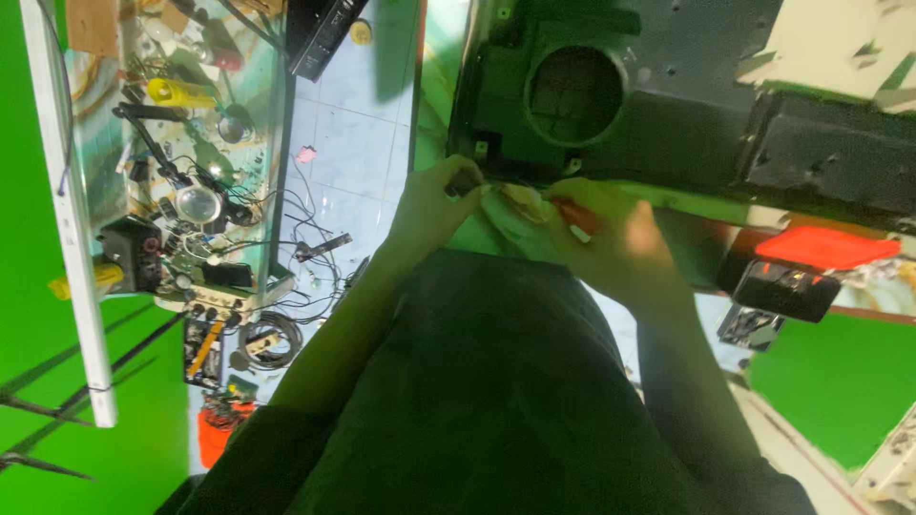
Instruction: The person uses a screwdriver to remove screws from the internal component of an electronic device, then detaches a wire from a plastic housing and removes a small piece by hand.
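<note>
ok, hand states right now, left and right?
Left hand: closed on a small dark part at the black housing edge.
Right hand: closed on a red-handled tool.

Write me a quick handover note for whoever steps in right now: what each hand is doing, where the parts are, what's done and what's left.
Left hand: fingertips pinch a small dark part at the lower edge of the black housing.
Right hand: closed on a red-handled tool, held next to a pale crumpled piece between the hands.
The housing with its round opening lies on the table in front, both hands at its near edge.
Cluttered glass workbench to the left holds spare tools and wires.
Done: cannot tell from this view.
Left: whatever is being worked at that edge is in hand, not finished.
</note>
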